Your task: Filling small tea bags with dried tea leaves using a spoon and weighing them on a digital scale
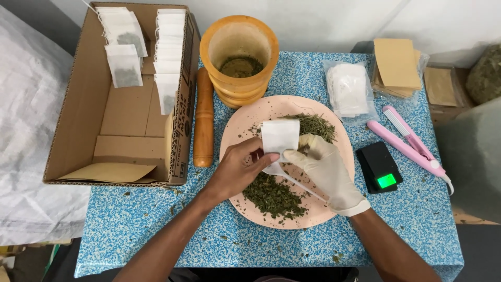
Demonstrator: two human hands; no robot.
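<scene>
Holding a small white sachet [280, 137] over the pink plate [235, 136] of dried herbs [274, 196], we pinch it with bare left hand [237, 169] and gloved right hand [326, 169]; filled sachets [125, 65] partly line the cardboard box [83, 104], loose herbs remain.

1. Blue-and-white speckled rectangular table [130, 219], scattered with dried leaf crumbs.
2. Open brown cardboard box [88, 104], at the left edge.
3. Long wooden pestle [204, 117], lying beside the box.
4. Round wooden mortar [239, 60], at the rear centre.
5. Round pale pink plate [342, 156], at the centre.
6. Clear plastic bag of white sachets [348, 90], right of the mortar.
7. Stack of tan paper envelopes [396, 65], in the rear right corner.
8. Pink handheld sealer [409, 143], lying near the right edge.
9. Small black pocket scale with green lit display [379, 166], between plate and sealer.
</scene>
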